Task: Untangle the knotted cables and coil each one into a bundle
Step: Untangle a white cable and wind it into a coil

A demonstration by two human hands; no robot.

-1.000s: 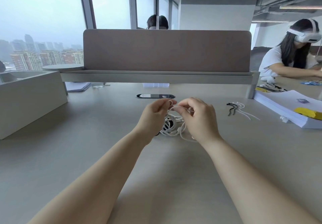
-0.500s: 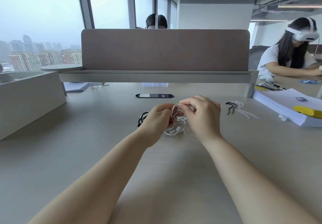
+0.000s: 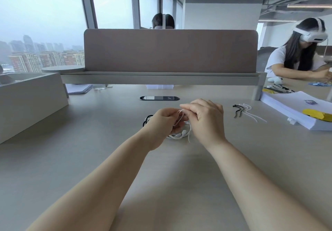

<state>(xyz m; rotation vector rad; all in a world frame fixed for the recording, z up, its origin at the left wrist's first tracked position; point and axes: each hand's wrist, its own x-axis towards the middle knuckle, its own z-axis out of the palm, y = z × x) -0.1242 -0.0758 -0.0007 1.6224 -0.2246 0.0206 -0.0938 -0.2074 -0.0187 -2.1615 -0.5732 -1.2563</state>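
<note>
A tangle of thin white cable (image 3: 177,135) lies on the grey desk (image 3: 161,177) just beyond my wrists, mostly hidden by my hands. My left hand (image 3: 164,123) and my right hand (image 3: 206,117) meet above it, each pinching a small white loop of that cable between thumb and fingers. A black cable (image 3: 147,119) peeks out to the left, behind my left hand.
Black and white cable ties (image 3: 246,112) lie to the right. A stack of white paper (image 3: 301,112) with a yellow object sits at the right edge, a grey box (image 3: 30,105) at the left. A desk grommet (image 3: 159,98) and divider panel (image 3: 170,51) stand ahead; a person sits at right.
Both hands have lowered a little toward the desk with the white loop still pinched. The black cable has come into sight left of my left hand.
</note>
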